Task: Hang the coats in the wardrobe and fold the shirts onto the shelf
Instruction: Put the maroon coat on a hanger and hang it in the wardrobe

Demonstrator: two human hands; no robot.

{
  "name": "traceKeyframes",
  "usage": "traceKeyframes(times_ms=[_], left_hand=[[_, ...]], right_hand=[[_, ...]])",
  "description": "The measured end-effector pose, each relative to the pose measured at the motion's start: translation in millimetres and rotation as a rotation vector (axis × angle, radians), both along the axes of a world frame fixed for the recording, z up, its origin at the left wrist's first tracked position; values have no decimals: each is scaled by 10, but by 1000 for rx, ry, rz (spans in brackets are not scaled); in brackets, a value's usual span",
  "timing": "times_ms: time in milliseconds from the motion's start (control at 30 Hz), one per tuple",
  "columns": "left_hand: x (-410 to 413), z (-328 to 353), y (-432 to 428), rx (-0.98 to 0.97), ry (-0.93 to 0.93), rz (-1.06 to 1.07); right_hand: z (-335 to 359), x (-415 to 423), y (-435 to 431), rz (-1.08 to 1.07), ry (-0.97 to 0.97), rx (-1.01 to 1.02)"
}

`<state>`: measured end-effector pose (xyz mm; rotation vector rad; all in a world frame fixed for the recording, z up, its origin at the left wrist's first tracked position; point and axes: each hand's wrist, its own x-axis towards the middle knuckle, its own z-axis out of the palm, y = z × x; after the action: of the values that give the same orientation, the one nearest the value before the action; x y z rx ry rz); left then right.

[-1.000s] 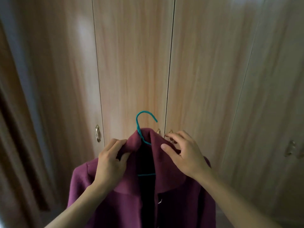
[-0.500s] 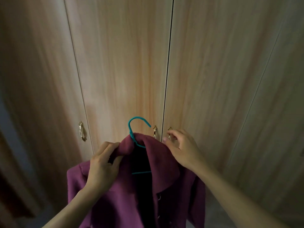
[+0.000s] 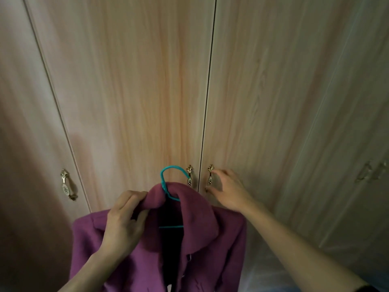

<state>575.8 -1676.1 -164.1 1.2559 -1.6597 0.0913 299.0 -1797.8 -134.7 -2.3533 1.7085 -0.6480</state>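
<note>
A purple coat [image 3: 202, 245] hangs on a teal hanger [image 3: 168, 178], held up in front of the closed wooden wardrobe [image 3: 130, 91]. My left hand [image 3: 124, 220] grips the coat's collar on the left side and carries it. My right hand [image 3: 229, 192] has its fingers spread and reaches the brass handle [image 3: 210, 175] of the right-hand door, fingertips at the handle. Whether the fingers curl round the handle cannot be told. The left-hand door's handle [image 3: 190, 175] sits just behind the hanger hook.
All wardrobe doors are shut. Another brass handle [image 3: 67, 184] is on the far-left door, and a faint blurred one [image 3: 370, 171] on the far-right door. A strip of pale floor [image 3: 263, 277] shows at the bottom right.
My right hand left the coat's collar and moved right and up to the right door's handle. My left hand kept its grip. The view moved closer to the doors.
</note>
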Motion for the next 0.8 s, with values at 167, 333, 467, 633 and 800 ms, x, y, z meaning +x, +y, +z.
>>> traceKeyframes(times_ms=[167,333,467,633,800], left_hand=[[78,-156,-159,46,29,-30],[182,-180,-233,53,48,-34],[202,-176,-308,62,30,-7],[233,-200,-309,47,32,-20],[264,-233,-329,64,34,-31]], right_hand=[[-240,165,-316,24,96,51],[-450,284,-571,-2,125,-7],[-558,370,-664,-23,127,32],[-559,377,-676,-50,8,49],[-528,308,-602,0,-89,28]])
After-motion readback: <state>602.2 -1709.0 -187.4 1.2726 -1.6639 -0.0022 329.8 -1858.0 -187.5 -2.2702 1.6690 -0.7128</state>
